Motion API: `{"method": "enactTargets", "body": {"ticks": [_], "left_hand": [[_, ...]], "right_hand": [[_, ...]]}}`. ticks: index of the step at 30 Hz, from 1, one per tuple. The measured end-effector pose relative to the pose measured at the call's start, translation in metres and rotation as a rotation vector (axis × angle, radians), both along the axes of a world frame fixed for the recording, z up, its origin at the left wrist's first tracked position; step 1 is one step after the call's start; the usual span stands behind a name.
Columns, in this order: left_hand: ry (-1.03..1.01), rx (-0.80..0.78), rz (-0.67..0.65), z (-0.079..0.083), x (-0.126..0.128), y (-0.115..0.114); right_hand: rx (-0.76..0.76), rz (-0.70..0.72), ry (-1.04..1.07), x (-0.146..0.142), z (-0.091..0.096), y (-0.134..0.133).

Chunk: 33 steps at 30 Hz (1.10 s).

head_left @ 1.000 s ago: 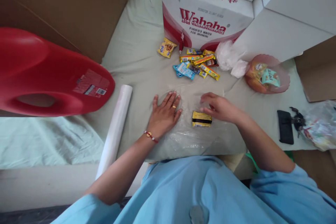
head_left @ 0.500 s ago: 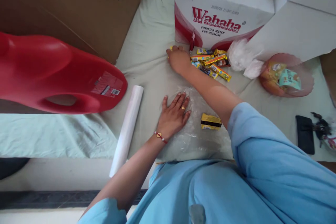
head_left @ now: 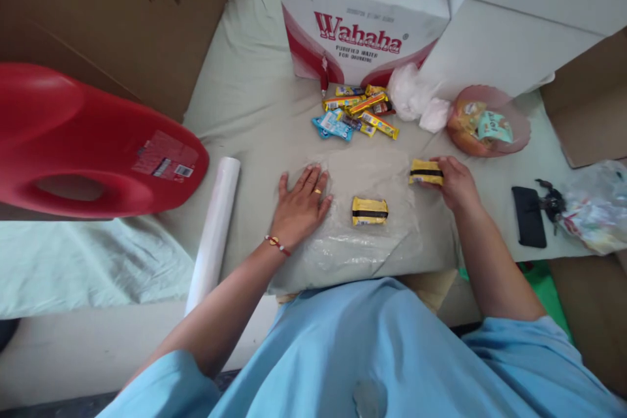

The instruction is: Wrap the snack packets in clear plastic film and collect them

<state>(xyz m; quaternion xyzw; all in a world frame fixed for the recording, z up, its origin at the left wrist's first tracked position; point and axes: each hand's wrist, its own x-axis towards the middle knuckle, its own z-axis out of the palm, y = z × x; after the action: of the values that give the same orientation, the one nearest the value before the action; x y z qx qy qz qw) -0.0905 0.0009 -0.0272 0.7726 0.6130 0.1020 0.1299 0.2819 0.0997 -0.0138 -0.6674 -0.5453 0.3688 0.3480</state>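
yellow packet (head_left: 421,172) w/ black stripe is in the r hand (head_left: 458,184), pinched btwn thumb & fingers at its r end, up by the far r corner of the clear plastic sheet (head_left: 362,251); can't tell if it touches the cloth (head_left: 255,111) below. 2nd packet (head_left: 369,211), same yellow w/ black stripe, lies flat on the sheet, btwn the two hands. l hand (head_left: 300,202) is palm down, fingers spread, on the sheet's l edge; ring on one finger, red bracelet (head_left: 277,245) at wrist.

beyond the sheet: small pile of yellow bars (head_left: 375,106) w/ blue packets (head_left: 336,125) at its near l side, a red pen-like thing (head_left: 324,75) just beside, all in front of the wahaha box (head_left: 357,32). r of pile: crumpled white plastic (head_left: 411,93), then pink see-thru bowl (head_left: 520,134) w/ wrapped items. far r: flat black item (head_left: 529,217) nr keys (head_left: 553,202). l side: white roll (head_left: 215,228), big red jug (head_left: 98,111), brown carton (head_left: 112,32) behind.
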Motion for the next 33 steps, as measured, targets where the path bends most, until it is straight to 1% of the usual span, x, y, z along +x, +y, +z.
{"method": "enactTargets", "body": {"ticks": [2,4,5,6,8,10,11,13,15,18,20,22,24,26,28,29,31,33], "left_hand": [[0.006,0.0,0.005,-0.001,0.001,0.0],[0.013,0.004,0.009,-0.001,0.001,0.001],[0.017,0.007,0.011,-0.001,0.001,0.001],[0.02,0.011,0.013,-0.001,0.001,0.001],[0.025,0.016,0.016,-0.001,0.002,0.001],[0.034,0.012,0.018,0.0,0.002,0.001],[0.04,0.007,0.018,0.0,0.002,0.001],[0.052,-0.001,0.02,0.0,0.002,0.001],[0.061,-0.001,0.022,0.0,0.003,0.002],[0.075,0.004,0.024,0.0,0.003,0.002],[0.091,0.0,0.025,0.0,0.003,0.002],[0.109,-0.007,0.028,0.0,0.004,0.002],[0.121,-0.012,0.033,0.001,0.004,0.002],[0.126,-0.014,0.037,0.001,0.004,0.002],[0.127,-0.016,0.038,0.001,0.004,0.002],[0.127,-0.017,0.037,0.001,0.004,0.002],[0.124,-0.015,0.037,0.001,0.004,0.002],[0.12,-0.015,0.038,0.002,0.004,0.002]], "right_hand": [[0.01,-0.035,-0.258,0.033,-0.005,-0.02],[0.104,-0.054,-0.582,0.057,-0.007,-0.037],[0.159,-0.065,-0.693,0.065,-0.007,-0.044],[0.2,-0.069,-0.74,0.072,-0.006,-0.051],[0.223,-0.014,-0.675,0.08,-0.006,-0.059],[0.217,0.125,-0.582,0.081,-0.007,-0.062],[0.221,0.209,-0.569,0.08,-0.009,-0.062],[0.246,0.345,-0.598,0.073,-0.013,-0.06],[0.262,0.402,-0.625,0.065,-0.018,-0.055],[0.277,0.346,-0.63,0.053,-0.019,-0.047],[0.319,0.312,-0.601,0.043,-0.011,-0.044],[0.39,0.343,-0.534,0.027,0.002,-0.045],[0.443,0.45,-0.445,0.005,0.016,-0.051],[0.45,0.613,-0.367,-0.022,0.026,-0.061],[0.416,0.772,-0.352,-0.048,0.029,-0.07],[0.386,0.828,-0.381,-0.059,0.028,-0.074],[0.312,0.884,-0.478,-0.073,0.026,-0.079],[0.259,0.892,-0.56,-0.079,0.026,-0.081]]}}
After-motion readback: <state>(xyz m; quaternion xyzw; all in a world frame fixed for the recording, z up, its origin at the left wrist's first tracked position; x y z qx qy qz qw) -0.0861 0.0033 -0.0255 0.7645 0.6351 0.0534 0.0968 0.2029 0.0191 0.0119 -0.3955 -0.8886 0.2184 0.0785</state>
